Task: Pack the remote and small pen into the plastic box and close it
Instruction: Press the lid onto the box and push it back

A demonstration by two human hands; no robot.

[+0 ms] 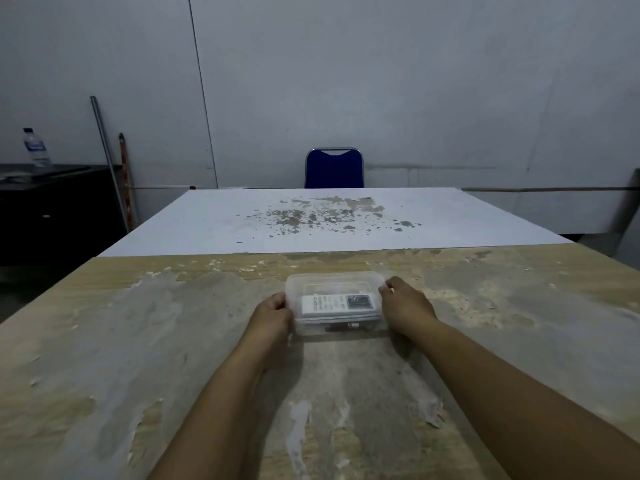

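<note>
A clear plastic box [334, 280] with its lid on top rests on the worn table, straight ahead of me. Through the lid I see the white remote [337, 303] lying lengthwise inside. A small dark pen [343, 328] lies along the box's near wall, below the remote. My left hand [272, 318] grips the box's left end, fingers curled over the lid edge. My right hand [405, 308] grips the right end the same way. Whether the lid is fully snapped down I cannot tell.
The worn wooden table [173, 341] spreads wide on both sides of the box. A white table [329, 220] adjoins it beyond, with a blue chair [334, 169] behind. At far left a dark cabinet [52, 209] carries a water bottle [36, 147]; poles lean beside it.
</note>
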